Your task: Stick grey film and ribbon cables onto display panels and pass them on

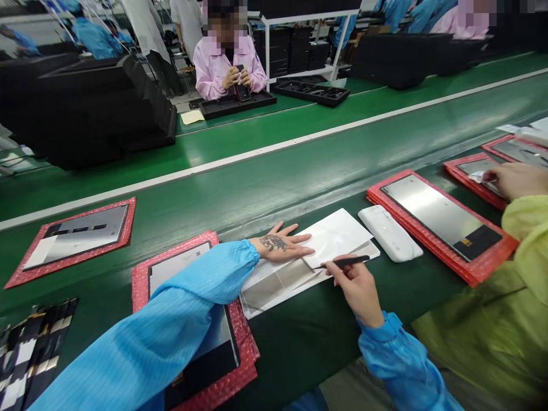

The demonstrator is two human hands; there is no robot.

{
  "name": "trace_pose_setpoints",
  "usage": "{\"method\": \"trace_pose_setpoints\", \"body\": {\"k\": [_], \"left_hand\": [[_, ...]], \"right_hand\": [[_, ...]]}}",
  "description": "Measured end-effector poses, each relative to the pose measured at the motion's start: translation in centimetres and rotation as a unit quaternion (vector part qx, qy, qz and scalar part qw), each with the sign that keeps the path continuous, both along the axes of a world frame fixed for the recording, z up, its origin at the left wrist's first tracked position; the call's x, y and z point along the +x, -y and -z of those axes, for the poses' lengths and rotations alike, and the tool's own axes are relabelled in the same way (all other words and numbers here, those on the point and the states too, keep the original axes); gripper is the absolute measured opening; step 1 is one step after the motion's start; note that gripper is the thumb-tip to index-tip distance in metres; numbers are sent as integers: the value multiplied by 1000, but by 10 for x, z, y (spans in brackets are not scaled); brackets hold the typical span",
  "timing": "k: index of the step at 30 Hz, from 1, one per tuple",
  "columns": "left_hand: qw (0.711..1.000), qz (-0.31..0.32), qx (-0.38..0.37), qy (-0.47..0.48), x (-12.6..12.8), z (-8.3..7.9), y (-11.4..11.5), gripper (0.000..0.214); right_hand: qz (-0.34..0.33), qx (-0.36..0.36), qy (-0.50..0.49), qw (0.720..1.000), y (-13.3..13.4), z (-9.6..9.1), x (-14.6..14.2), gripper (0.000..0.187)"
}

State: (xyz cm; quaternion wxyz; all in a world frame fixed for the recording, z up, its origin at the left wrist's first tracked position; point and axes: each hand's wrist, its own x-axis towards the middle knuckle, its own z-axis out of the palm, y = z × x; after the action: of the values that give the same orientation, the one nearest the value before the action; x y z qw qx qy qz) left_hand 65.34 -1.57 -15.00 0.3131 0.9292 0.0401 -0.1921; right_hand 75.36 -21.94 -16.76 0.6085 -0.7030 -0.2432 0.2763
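My left hand (280,245) lies flat with fingers stretched out on a white sheet (334,234) that covers a thin grey panel (278,282) on the green belt. My right hand (353,282) is closed around a thin black tool (346,261), its tip touching the sheet's lower edge just right of my left fingertips. Both arms wear blue sleeves.
Panels on red bubble wrap lie at left (77,237), under my left arm (180,268) and at right (440,220). A white oblong object (389,233) sits beside the sheet. A co-worker's hand (516,180) and yellow sleeve are at right. A person in pink sits opposite by black trays (235,104).
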Motion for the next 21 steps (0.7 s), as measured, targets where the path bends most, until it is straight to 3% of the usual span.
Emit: {"method": "trace_pose_setpoints", "body": {"k": [5,8,11,13,16,19,21], "left_hand": [[998,22,56,19,-2,4,5,46],[995,8,88,56,-5,2,15,58],[981,-79,47,170,-19,-16,20,58],[956,-181,1,232,-45,-34,21,43],[911,-337,-35,235,-113,-56,30,29],[829,-509,-174,154,-190,-57,59,37],[756,-574,-302,89,-230,-47,85,50]], "right_hand": [[-140,19,0,990,34,-35,-42,22],[-73,29,-58,995,40,-47,-56,23],[-17,34,-101,994,33,-49,-61,31],[-15,41,-121,992,26,-47,-66,33],[-19,53,-138,989,18,-44,-81,32],[-43,49,-151,986,11,-43,-99,31],[-63,41,-157,985,5,-46,-112,32]]}}
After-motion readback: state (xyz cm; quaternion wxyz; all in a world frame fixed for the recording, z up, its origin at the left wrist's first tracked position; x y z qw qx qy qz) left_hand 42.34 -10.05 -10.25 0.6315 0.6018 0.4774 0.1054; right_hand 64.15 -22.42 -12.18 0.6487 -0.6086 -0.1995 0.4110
